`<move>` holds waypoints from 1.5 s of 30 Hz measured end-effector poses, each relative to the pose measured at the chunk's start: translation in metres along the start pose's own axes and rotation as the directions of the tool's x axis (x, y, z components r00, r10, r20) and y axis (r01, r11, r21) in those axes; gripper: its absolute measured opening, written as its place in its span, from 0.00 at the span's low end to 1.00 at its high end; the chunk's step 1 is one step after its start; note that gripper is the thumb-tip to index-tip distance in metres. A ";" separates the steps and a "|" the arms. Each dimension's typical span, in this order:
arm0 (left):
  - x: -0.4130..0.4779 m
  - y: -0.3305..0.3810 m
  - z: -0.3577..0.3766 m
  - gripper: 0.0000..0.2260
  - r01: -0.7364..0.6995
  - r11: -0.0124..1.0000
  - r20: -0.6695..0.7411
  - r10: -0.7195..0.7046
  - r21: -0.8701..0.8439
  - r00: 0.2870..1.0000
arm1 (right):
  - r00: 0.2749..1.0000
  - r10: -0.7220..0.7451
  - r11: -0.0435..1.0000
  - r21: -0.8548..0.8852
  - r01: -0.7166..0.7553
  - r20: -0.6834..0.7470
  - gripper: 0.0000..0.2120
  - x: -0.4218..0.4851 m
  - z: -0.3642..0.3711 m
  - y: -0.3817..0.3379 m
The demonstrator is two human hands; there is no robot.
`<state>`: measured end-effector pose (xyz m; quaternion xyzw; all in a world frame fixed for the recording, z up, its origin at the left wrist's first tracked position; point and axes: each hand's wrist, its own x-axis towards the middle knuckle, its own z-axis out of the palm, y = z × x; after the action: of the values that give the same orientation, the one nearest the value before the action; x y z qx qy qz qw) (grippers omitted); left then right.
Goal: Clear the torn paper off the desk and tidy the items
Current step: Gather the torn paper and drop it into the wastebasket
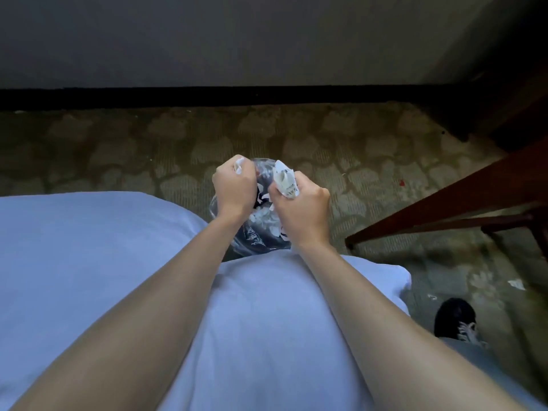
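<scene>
Both hands are clenched on the clear plastic bag (258,235). The left hand (234,189) grips one side of its mouth and the right hand (301,212) grips the other plus a white crumpled wad (286,178), probably to hold it open or bunch it closed. Most of the torn paper (264,216) sits inside the bag, held over the carpet (118,149), but one scrap (516,284) lies near the shoe (455,317).

Paper scraps (268,216) inside bag (252,235)
</scene>
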<state>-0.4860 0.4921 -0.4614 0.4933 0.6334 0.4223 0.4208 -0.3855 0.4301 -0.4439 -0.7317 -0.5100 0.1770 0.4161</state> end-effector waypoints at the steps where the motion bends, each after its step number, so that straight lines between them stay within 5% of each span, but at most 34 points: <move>1: 0.003 -0.002 0.000 0.11 0.004 1.000 -0.005 -0.004 -0.009 1.000 | 0.999 0.028 0.999 0.019 -0.028 -0.017 0.15 0.001 0.004 0.002; 8: 0.017 -0.020 0.008 0.10 0.093 0.994 0.009 -0.092 -0.054 0.996 | 0.977 0.206 0.975 0.098 -0.200 -0.060 0.16 0.024 0.029 0.017; 16: 0.033 -0.031 0.019 0.13 0.191 0.973 0.005 -0.192 -0.129 0.981 | 0.973 0.231 0.928 0.298 -0.222 0.008 0.14 0.039 0.056 0.019; 20: 0.034 -0.037 0.020 0.12 0.249 0.958 0.048 -0.245 -0.144 0.968 | 0.931 0.356 0.856 0.371 -0.359 0.078 0.09 0.041 0.062 0.024; 30: 0.028 -0.036 0.022 0.18 0.374 0.925 0.181 -0.358 -0.062 0.916 | 0.855 0.478 0.766 0.381 -0.517 0.200 0.05 0.040 0.064 0.039; 36: 0.027 -0.038 0.024 0.17 0.399 0.916 0.240 -0.379 -0.036 0.894 | 0.801 0.536 0.718 0.355 -0.599 0.269 0.32 0.037 0.061 0.036; 39: 0.029 -0.042 0.025 0.14 0.413 0.911 0.234 -0.401 -0.006 0.886 | 0.802 0.534 0.709 0.375 -0.597 0.267 0.22 0.036 0.060 0.036; 45: 0.030 -0.042 0.026 0.12 0.429 0.903 0.233 -0.421 0.019 0.877 | 0.775 0.568 0.678 0.376 -0.631 0.277 0.18 0.038 0.064 0.040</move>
<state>-0.4774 0.5177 -0.5125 0.3810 0.6658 0.2697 0.5820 -0.3893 0.4860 -0.5071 -0.7276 -0.2134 0.4663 0.4557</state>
